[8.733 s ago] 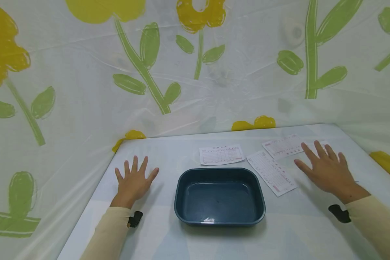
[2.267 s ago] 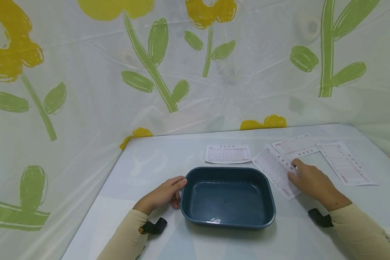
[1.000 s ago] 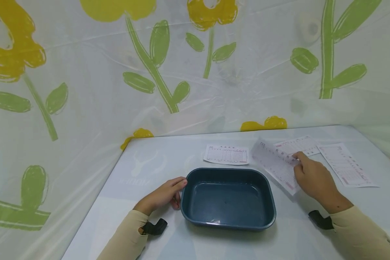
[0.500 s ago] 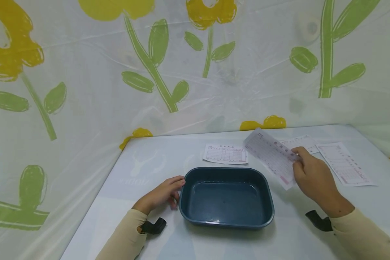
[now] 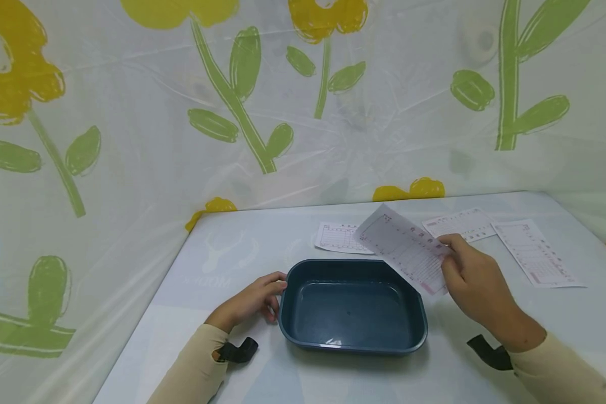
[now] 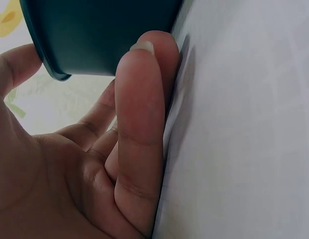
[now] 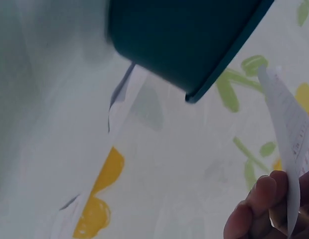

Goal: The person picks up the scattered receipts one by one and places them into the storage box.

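Head view: the right hand (image 5: 480, 283) pinches a red-printed white paper slip (image 5: 401, 247) that reaches left of its fingertips above a corner of a dark teal rectangular plastic tray (image 5: 350, 325), whose rim the left hand (image 5: 247, 303) touches with loosely bent fingers. Held by one edge, the slip could, I reckon, flop or snag if that pinch slackens. Beneath the fingers lies a pale tabletop (image 5: 464, 376); beyond hangs a white, flower-printed curtain (image 5: 146, 140).

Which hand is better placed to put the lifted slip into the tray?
Probably the right hand: it pinches the lifted slip near the right end of the tray. The left hand touches the left end and holds no slip.
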`<state>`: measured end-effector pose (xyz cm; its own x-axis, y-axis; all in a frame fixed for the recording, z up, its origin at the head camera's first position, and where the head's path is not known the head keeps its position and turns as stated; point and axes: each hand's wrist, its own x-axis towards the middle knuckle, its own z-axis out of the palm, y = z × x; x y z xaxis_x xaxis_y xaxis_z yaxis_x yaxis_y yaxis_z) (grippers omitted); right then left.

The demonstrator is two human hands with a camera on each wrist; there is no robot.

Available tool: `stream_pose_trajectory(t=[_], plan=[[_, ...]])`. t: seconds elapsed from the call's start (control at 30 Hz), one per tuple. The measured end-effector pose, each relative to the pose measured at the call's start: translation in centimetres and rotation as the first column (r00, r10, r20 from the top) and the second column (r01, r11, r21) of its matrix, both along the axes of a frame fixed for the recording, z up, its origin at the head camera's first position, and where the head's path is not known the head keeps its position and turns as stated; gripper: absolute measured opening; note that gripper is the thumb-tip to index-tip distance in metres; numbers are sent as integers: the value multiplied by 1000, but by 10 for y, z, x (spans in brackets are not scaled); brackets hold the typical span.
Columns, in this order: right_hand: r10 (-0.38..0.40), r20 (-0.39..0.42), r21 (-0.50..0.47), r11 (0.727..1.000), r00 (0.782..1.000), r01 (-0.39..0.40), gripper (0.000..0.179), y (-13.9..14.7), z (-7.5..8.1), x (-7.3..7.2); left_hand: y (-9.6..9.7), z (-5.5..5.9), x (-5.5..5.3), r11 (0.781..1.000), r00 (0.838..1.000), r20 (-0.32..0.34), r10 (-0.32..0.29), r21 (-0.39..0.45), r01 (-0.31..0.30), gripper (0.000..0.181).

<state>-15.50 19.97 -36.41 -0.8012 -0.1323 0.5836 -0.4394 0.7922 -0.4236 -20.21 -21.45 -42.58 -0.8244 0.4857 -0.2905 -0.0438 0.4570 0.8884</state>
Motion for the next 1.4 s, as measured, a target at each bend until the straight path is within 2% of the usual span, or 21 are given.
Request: stream_pose_trajectory(t=[0.53, 0.67, 0.93, 1.13, 1.23, 1.4], plan=[[130, 51, 17, 991, 990, -131, 32, -17, -7, 10, 1, -1, 1, 1000, 1000, -6, 8, 3, -8, 37], [171, 96, -6, 985, 981, -171, 32, -21, -10, 12, 1, -1, 1, 1000, 1000, -11, 8, -7, -8, 37], [193, 182, 51, 977, 964, -206, 35, -30, -15, 14, 2, 0, 2, 1000, 1000, -17, 12, -19, -13, 37], [178, 255, 100, 973, 950, -209, 37, -35, -15, 15, 2, 1, 2, 1000, 1000, -26, 4, -18, -5, 38], [181, 260, 113, 970, 949, -216, 36, -37, -16, 15, 2, 1, 2, 1000, 1000, -28, 4, -19, -4, 38], [234, 249, 94, 960, 940, -264, 36, -38, -20, 15, 1, 0, 2, 1000, 1000, -25, 4, -16, -5, 37]])
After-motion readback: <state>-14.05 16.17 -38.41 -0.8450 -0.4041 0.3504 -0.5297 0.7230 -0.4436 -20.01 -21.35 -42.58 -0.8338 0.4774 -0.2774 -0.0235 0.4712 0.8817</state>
